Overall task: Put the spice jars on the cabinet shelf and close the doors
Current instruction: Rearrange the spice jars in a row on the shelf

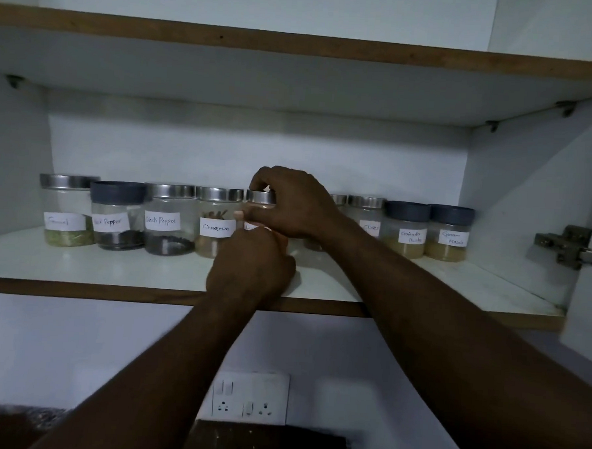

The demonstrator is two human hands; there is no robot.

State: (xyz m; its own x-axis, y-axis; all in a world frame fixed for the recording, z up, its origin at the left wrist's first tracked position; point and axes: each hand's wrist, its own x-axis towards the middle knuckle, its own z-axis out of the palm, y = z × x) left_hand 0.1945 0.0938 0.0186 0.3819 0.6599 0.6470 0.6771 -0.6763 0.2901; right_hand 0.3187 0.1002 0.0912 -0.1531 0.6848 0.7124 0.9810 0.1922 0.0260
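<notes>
Steel-lidded jar (260, 197) stands mid-row on the cabinet shelf (80, 264), just beside the Cinnamon jar (217, 220); right hand (292, 203) fingers clamp its lid, left hand (251, 263) fingers curl round its lower body, likely squaring it into line.

Jar labels: Black Pepper (160, 220), Cinnamon (217, 227), Cloves (370, 227), Garam Masala (454, 238).

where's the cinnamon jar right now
In the head view the cinnamon jar stands on the shelf, left of centre, between the silver-lidded black pepper jar on its left and the jar the right hand grips.
</notes>
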